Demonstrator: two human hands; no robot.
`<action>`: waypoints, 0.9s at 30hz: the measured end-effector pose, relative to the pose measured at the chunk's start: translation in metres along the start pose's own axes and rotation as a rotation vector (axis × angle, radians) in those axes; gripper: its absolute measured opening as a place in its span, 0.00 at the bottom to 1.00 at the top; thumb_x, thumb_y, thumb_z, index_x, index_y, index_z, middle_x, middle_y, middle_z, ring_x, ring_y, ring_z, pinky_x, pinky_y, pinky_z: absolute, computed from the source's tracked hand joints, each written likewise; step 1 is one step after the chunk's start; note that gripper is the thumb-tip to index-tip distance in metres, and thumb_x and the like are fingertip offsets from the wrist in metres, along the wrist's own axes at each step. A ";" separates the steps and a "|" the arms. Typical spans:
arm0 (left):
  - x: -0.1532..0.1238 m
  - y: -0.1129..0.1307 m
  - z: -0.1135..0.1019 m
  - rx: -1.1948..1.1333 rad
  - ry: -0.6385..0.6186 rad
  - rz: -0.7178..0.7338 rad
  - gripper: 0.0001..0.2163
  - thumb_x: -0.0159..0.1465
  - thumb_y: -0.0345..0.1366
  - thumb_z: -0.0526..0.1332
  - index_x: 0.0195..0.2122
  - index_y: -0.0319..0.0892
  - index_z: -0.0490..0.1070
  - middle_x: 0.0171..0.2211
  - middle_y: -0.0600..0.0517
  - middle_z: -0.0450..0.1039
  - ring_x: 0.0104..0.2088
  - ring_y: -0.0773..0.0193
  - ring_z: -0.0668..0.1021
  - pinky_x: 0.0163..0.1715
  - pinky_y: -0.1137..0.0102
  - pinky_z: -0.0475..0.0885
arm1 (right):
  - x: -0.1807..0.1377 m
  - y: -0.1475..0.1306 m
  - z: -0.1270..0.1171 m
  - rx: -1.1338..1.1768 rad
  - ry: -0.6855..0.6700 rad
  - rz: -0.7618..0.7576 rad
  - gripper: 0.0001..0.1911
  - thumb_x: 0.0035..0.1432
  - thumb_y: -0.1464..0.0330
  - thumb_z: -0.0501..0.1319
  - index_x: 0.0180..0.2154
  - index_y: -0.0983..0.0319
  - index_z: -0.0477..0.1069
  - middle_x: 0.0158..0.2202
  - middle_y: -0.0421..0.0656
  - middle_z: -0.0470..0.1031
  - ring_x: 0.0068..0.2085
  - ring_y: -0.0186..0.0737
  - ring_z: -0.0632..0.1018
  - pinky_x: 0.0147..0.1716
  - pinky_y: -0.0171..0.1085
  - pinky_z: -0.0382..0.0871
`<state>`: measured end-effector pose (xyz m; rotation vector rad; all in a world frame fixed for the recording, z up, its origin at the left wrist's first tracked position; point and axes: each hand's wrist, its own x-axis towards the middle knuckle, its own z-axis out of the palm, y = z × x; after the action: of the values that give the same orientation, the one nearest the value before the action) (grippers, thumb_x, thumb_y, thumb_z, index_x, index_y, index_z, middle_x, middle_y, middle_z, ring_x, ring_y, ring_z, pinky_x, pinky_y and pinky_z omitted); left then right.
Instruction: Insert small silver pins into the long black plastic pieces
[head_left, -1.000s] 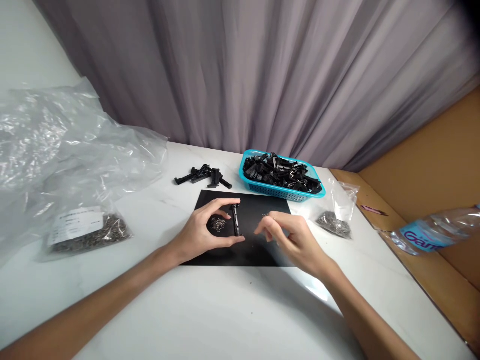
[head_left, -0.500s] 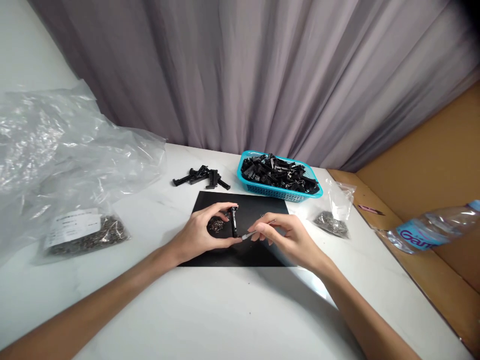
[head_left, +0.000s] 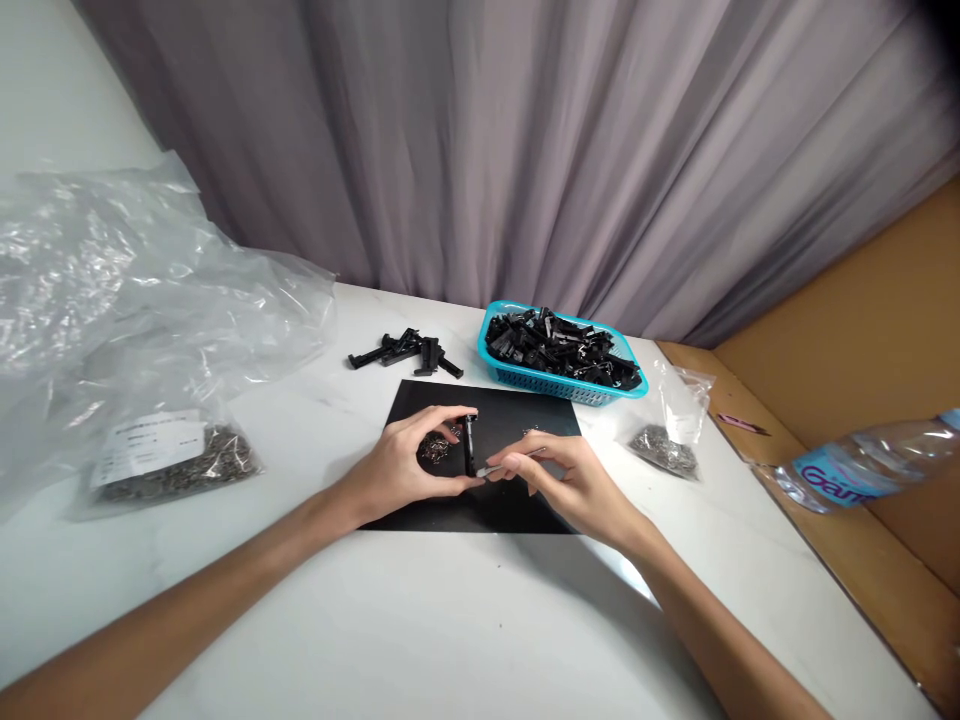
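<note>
Between the thumb and fingers of my left hand [head_left: 409,458] is a narrow black plastic part [head_left: 470,445], gripped at its two ends above a black mat [head_left: 420,513]. My right hand [head_left: 574,480] pinches a slim metal tool that looks like tweezers [head_left: 495,468]. The tool's tip meets the near end of the black part, close to my left thumb. Whether the tip holds anything is too small to tell. A small pile of metal pieces [head_left: 435,447] lies on the mat behind my left fingers. A few more tiny pieces [head_left: 531,432] show beyond my right hand.
A blue basket [head_left: 551,388] full of black parts stands behind the mat. Loose black parts [head_left: 409,350] lie left of it. Bags of small metal pieces [head_left: 180,460] [head_left: 664,450] flank the mat. A water bottle [head_left: 862,465] lies far right.
The tool in my right hand has shifted slightly, its tip now up against the near end of the black part. My left hand keeps its hold.
</note>
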<state>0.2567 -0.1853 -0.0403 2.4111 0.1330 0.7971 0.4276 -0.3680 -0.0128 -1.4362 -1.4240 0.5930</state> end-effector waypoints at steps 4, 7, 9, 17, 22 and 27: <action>-0.001 0.002 -0.001 0.045 0.070 0.081 0.30 0.55 0.34 0.75 0.59 0.43 0.71 0.44 0.49 0.78 0.40 0.61 0.82 0.45 0.65 0.80 | -0.002 0.002 0.001 0.050 -0.037 -0.005 0.14 0.72 0.62 0.59 0.43 0.60 0.83 0.38 0.43 0.84 0.34 0.35 0.81 0.35 0.34 0.77; -0.001 0.004 -0.002 0.078 0.121 0.135 0.28 0.56 0.34 0.75 0.58 0.42 0.72 0.43 0.49 0.79 0.41 0.60 0.82 0.45 0.64 0.80 | -0.004 -0.001 0.001 0.043 -0.043 -0.028 0.13 0.72 0.63 0.59 0.45 0.60 0.83 0.39 0.43 0.84 0.36 0.36 0.82 0.38 0.36 0.77; -0.002 0.005 -0.002 0.095 0.156 0.153 0.29 0.55 0.34 0.75 0.58 0.41 0.72 0.42 0.48 0.79 0.41 0.59 0.83 0.44 0.64 0.81 | -0.004 -0.002 0.001 0.051 -0.036 -0.045 0.14 0.72 0.63 0.59 0.46 0.60 0.82 0.39 0.44 0.84 0.38 0.37 0.82 0.39 0.37 0.77; 0.000 0.008 -0.001 0.067 0.207 0.147 0.29 0.53 0.32 0.74 0.57 0.40 0.72 0.44 0.47 0.81 0.40 0.57 0.85 0.43 0.63 0.83 | -0.003 -0.009 0.000 0.132 -0.026 -0.043 0.13 0.72 0.64 0.60 0.46 0.60 0.82 0.39 0.44 0.85 0.38 0.37 0.82 0.41 0.38 0.78; 0.004 0.018 -0.007 0.021 0.198 0.192 0.32 0.54 0.35 0.76 0.60 0.41 0.71 0.48 0.46 0.81 0.44 0.56 0.84 0.48 0.62 0.83 | -0.006 -0.015 -0.003 0.280 0.036 -0.054 0.13 0.73 0.63 0.58 0.43 0.60 0.81 0.37 0.43 0.83 0.37 0.37 0.82 0.40 0.38 0.77; 0.003 0.027 -0.012 0.049 0.184 0.260 0.35 0.54 0.36 0.77 0.63 0.44 0.68 0.50 0.46 0.80 0.45 0.57 0.84 0.49 0.62 0.83 | -0.007 -0.016 -0.004 0.100 0.245 -0.183 0.22 0.77 0.62 0.48 0.34 0.60 0.74 0.35 0.43 0.74 0.38 0.38 0.77 0.42 0.39 0.73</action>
<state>0.2502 -0.2006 -0.0163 2.4278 -0.0926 1.1464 0.4226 -0.3786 0.0008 -1.2380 -1.2952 0.3546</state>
